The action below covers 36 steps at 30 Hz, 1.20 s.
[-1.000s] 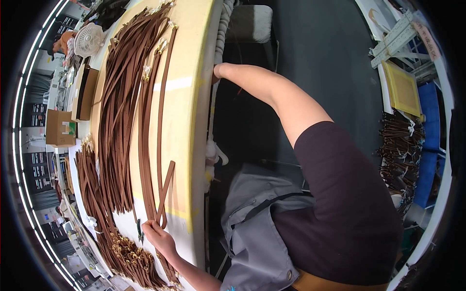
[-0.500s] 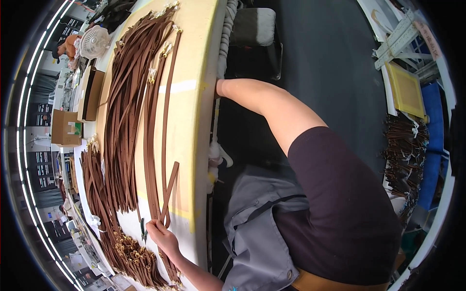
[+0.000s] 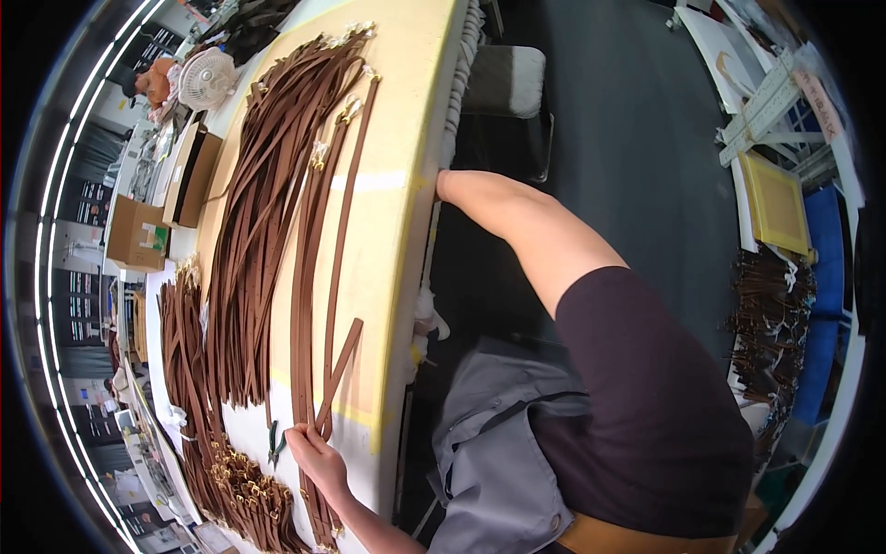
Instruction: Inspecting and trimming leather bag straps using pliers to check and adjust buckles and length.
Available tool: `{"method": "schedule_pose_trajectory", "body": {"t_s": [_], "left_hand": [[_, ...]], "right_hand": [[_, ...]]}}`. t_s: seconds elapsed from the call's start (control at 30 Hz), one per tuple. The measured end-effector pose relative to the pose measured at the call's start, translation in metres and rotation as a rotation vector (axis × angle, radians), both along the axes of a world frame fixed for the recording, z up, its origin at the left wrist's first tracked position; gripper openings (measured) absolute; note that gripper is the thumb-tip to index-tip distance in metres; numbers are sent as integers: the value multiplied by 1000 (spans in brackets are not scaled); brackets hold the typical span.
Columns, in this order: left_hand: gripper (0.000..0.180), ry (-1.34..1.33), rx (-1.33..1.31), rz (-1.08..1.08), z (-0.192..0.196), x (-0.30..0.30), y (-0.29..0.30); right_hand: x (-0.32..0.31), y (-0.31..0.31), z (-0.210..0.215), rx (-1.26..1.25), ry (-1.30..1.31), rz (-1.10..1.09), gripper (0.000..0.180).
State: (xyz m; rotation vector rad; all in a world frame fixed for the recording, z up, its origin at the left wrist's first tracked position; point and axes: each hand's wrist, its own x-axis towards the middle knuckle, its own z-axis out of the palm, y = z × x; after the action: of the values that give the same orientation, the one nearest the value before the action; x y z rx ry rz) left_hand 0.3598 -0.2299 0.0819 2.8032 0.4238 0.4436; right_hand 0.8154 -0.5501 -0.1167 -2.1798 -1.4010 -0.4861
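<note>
Left hand (image 3: 318, 462): fingers drawn together, pinching strap (image 3: 341, 371) at lower part of table (image 3: 397, 277), just beside dark green tool (image 3: 275, 445). Strap noted as brown, flat, narrow and straight-edged, blunt at free end; slants up and right from fingertips, crossing thin upright neighbour (image 3: 353, 185). Right hand (image 3: 442, 186): at right edge of table, mostly hidden; cannot tell whether spread or closed. Also recorded: large pile (image 3: 268, 212) of similar brown lengths farther left, and gold-coloured buckles (image 3: 251, 489) clustered below tool.
</note>
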Motion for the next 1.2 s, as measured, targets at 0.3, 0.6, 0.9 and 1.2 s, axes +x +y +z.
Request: {"method": "schedule_pose_trajectory", "body": {"t_s": [0.3, 0.6, 0.9, 1.2], "left_hand": [[6, -31, -47, 17, 9, 2, -9], [1, -60, -92, -95, 10, 45, -46], [8, -183, -220, -187, 6, 103, -88], [6, -162, -345, -197, -2, 110, -91]], "right_hand": [[-81, -59, 25, -393, 146, 348, 16], [-201, -46, 138, -163, 389, 562, 10], [-210, 15, 222, 12, 532, 161, 32], [-217, 49, 224, -127, 564, 224, 25]]}}
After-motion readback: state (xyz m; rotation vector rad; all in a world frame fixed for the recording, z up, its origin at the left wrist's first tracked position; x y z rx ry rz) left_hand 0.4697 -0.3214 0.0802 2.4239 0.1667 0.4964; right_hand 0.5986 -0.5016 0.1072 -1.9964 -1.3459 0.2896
